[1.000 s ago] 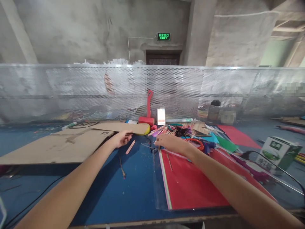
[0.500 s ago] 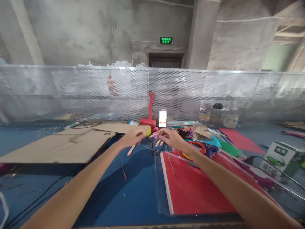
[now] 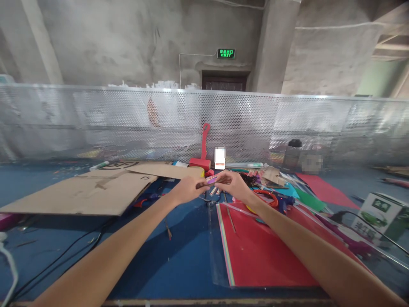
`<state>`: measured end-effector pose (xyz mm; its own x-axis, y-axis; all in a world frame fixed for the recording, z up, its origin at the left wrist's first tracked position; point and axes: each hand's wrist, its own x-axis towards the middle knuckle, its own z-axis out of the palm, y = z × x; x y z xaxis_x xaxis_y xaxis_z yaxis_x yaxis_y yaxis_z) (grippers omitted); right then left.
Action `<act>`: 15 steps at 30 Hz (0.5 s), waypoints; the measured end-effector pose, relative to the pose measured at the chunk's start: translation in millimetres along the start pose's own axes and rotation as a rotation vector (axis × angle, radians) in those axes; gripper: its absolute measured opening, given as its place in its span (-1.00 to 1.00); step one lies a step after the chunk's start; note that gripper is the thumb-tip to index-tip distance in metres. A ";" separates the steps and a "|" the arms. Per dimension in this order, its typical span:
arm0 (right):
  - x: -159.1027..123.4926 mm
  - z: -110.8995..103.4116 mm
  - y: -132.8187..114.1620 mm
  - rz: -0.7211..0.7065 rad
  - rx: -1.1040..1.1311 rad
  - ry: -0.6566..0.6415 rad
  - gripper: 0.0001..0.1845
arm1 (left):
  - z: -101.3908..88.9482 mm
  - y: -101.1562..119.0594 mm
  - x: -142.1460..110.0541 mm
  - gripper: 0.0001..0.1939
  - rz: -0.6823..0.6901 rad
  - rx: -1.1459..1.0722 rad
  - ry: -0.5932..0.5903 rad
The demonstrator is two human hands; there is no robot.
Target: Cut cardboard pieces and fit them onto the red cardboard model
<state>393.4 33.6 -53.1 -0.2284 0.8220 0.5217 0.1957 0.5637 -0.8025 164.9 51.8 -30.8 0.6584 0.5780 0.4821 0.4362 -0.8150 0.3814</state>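
Head view. The person's left grip (image 3: 188, 189) and right grip (image 3: 234, 185) had closed in on each other near the centre of the frame, where half a second earlier a wider gap had parted them. A narrow stick (image 3: 211, 181), pinkish and purple, spanned the space between: the left grip pinched its left end between thumb and fingers, and the right grip, fingers bent, pinched the other. The pale stick seen earlier below the left grip no longer showed; whether it was the one held could not be told. The change suggested a passage from separate reaching to joint handling of a single piece. Loose sticks (image 3: 217, 192) lay just below the right grip on the blue desk (image 3: 179, 264). At the left of the frame the cardboard (image 3: 79, 194) stayed in place, with a red-and-blue tool (image 3: 144, 200) now visible beside its right edge. The red paper (image 3: 271, 251), lower right, also stayed where it was, under the right forearm.
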 end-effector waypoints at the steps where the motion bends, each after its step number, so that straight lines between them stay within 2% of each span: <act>1: -0.2 0.2 -0.3 -0.019 -0.062 -0.005 -0.70 | 0.6 -0.6 -0.2 -0.72 0.009 0.014 -0.009; 8: -2.7 -5.2 -1.2 -0.245 -0.570 -0.023 -0.91 | 4.8 -6.8 -2.6 -0.76 0.069 0.014 -0.024; 12: -4.3 -2.2 -0.8 -0.333 -0.671 -0.125 -0.89 | 7.1 -7.3 -3.1 -0.79 0.096 0.064 -0.042; 15: -4.6 2.7 -4.1 -0.274 -0.676 -0.162 -0.84 | 7.7 -8.2 -2.4 -0.82 0.121 0.111 -0.034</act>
<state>391.1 27.3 -53.0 -0.4809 0.6522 0.5860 0.6432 0.7166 -0.2698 164.4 56.7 -41.2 0.7296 0.4753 0.4918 0.4164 -0.8791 0.2319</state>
